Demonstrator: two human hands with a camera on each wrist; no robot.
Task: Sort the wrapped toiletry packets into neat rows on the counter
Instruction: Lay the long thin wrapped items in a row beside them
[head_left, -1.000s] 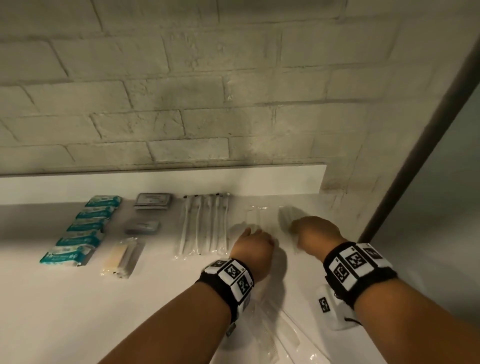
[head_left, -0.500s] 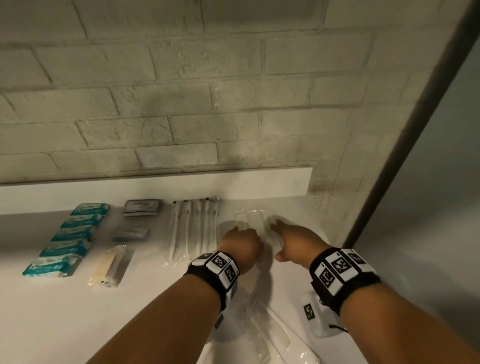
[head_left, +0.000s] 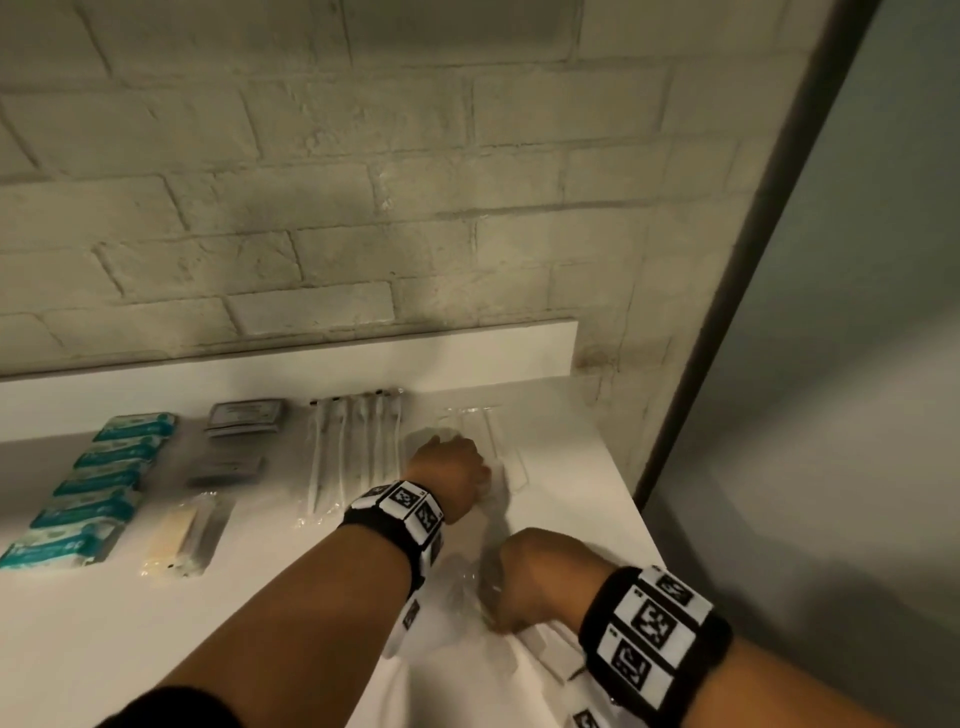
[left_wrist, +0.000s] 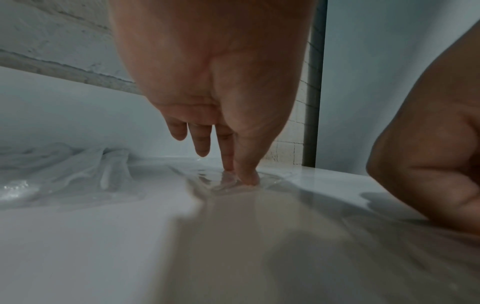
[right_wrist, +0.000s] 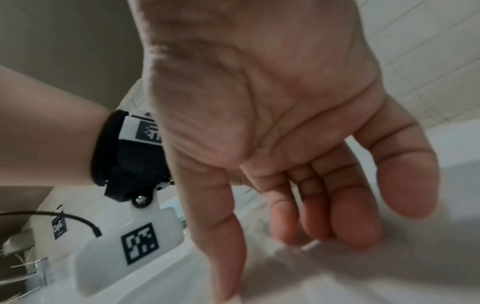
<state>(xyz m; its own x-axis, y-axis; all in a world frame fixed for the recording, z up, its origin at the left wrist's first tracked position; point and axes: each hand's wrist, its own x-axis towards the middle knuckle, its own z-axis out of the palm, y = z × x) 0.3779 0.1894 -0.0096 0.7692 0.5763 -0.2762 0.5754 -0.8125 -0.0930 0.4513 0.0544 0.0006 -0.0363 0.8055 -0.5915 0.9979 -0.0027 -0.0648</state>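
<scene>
on the white table (head_left: 156, 623) below the pale brick wall (head_left: 363, 208), the sorted packets lie in rows: five teal wrapped packets (head_left: 93, 483) in a column at the far left, two grey flat sachets (head_left: 244, 418) beside them, a cream bar in clear wrap (head_left: 179, 535) nearer the front, and a set of long white sticks in clear sleeves (head_left: 353, 452) side by side. just right of those, clear plastic packets (head_left: 493, 441) lie against the white backsplash (head_left: 311, 364).

the left hand (head_left: 449, 475) reaches over these clear packets; in the left wrist view its thumb and forefinger tips (left_wrist: 246, 174) press together on a clear wrapper (left_wrist: 228, 183) at the table surface, the other fingers straight and lifted. the right hand (head_left: 535, 577) sits nearer the front edge, over a loose heap of clear wrapped packets (head_left: 467, 597). its fingers (right_wrist: 337, 216) hang loosely bent with the palm empty, and the thumb tip reaches down to the table. both wrists wear black bands with square printed markers (head_left: 649, 623).
</scene>
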